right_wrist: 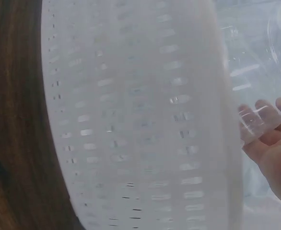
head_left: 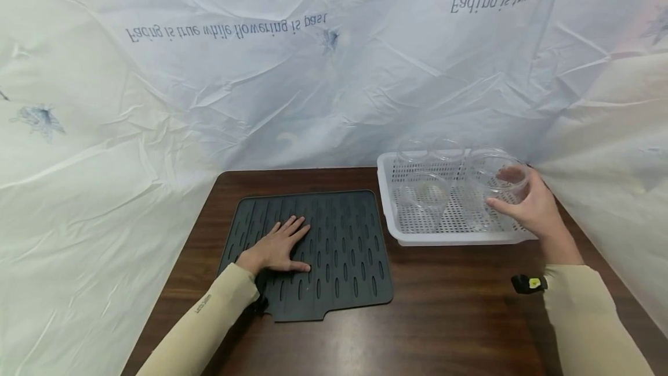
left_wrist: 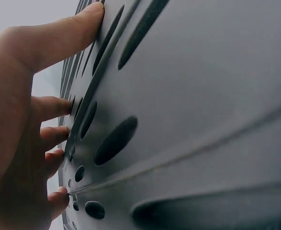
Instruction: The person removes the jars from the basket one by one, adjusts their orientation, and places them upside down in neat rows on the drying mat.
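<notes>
My left hand (head_left: 279, 248) lies with spread fingers on a dark grey ridged drying mat (head_left: 344, 260). Up close in the left wrist view, the fingertips and thumb touch the slotted surface of the mat. Over at the right, my right hand (head_left: 529, 205) grips a clear plastic cup (head_left: 496, 176) near its rim, thumb on the near side and fingers round the far side. That cup is at the right end of a white perforated basket (head_left: 407, 238). In the right wrist view the fingers show through the transparent cup wall (right_wrist: 255, 120).
Several more clear cups stand in the basket, one (head_left: 425, 190) at the front left and others (head_left: 412, 152) along the back. Both mat and basket rest on a dark wooden table (head_left: 417, 318). Behind hangs a white printed sheet (head_left: 313, 91), which also flanks both sides.
</notes>
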A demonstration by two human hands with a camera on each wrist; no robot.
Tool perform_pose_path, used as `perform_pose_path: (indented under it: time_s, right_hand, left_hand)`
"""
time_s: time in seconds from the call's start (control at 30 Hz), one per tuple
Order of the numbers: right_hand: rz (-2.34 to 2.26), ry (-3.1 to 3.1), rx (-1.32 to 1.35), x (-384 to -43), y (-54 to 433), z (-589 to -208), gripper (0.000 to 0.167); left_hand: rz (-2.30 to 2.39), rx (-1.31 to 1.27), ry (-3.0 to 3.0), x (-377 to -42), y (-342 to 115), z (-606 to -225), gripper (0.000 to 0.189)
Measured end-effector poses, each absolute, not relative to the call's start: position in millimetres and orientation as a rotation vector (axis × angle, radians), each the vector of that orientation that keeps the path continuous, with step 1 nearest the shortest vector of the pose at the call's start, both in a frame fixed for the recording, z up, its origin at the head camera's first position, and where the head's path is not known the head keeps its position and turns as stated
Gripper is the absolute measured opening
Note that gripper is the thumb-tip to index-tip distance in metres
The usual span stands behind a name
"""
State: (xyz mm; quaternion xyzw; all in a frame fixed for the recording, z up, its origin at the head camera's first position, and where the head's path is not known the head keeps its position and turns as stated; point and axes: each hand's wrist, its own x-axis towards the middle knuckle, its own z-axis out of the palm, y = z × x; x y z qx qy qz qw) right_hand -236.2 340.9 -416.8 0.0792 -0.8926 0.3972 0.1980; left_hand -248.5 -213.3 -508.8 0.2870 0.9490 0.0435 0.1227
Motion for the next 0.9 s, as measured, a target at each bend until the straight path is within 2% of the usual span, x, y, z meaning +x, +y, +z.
perform_pose_path:
  time_s: [0.4, 0.9]
  right_hand:
    - [1.203, -2.439, 0.27, -238, 335, -401, 0.078]
    - [1.374, -2.258, 0.511, -246, 327, -369, 0.077]
  left_hand:
    - [0.096, 0.814, 2.769, -247, -212, -504, 0.104]
    - [0.13, 0.822, 2.773, -246, -211, -503, 0.103]
